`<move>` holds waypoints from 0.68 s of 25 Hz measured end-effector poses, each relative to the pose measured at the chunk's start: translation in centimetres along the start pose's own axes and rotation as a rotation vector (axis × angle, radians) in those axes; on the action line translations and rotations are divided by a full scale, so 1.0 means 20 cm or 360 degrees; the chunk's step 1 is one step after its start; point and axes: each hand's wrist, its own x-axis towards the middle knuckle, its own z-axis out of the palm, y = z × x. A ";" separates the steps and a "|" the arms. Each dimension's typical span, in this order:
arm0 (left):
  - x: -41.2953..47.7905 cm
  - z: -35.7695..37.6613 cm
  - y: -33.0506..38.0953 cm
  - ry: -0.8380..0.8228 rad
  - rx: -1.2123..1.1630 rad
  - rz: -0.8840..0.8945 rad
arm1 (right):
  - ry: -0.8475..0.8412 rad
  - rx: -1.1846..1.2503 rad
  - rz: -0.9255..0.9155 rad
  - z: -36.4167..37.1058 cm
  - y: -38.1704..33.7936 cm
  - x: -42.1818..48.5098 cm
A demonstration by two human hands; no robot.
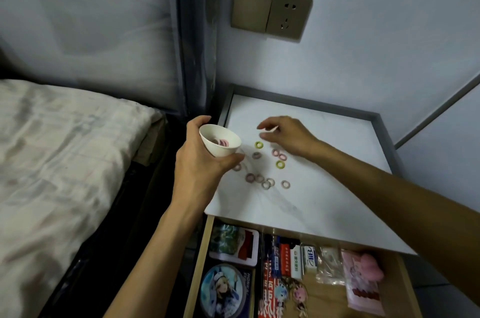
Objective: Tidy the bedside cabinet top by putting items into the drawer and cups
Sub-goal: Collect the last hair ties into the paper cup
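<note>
Cream bedding (65, 148) is lying creased on the bed, well to the left of the cup. The left hand (200, 161) is gripping the small white cup (220, 145), with its fingers curling round the far side and its thumb pressing the near wall. It is holding the cup tilted, so that the mouth is facing up and to the right. A few pink rings (221, 142) are sitting inside the cup.

The white marble-patterned counter (259, 208) is spreading out just right of the cup, and the cup is hanging over its left edge. More small rings are lying scattered on the counter to the right of the cup and below it. Most are pinkish (279, 153) and two are yellow-green (258, 145).

Further right of the cup, the right hand (285, 136) is hovering over these rings with its fingers bent and its thumb pointing towards the cup. Whether it is pinching anything cannot be told, because the fingertips are blurring.

Below the cup, the wooden drawer (197, 265) is standing open. It is holding printed cards, tins, keychains and a pink plush (370, 268).
</note>
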 end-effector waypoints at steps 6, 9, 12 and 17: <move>0.02 -0.02 -0.01 0.0051 0.0000 -0.0010 | -0.0021 -0.0176 -0.0049 0.24 0.14 0.03; 0.02 -0.02 -0.01 0.0043 0.0007 -0.0004 | 0.0027 -0.0115 -0.0190 0.26 0.11 -0.02; 0.01 -0.01 0.00 0.0018 0.0006 -0.0011 | -0.0083 -0.0235 -0.0210 0.26 0.08 -0.02; 0.00 -0.01 0.01 0.0013 0.0005 -0.0010 | -0.0262 -0.0432 -0.0281 0.20 0.07 -0.06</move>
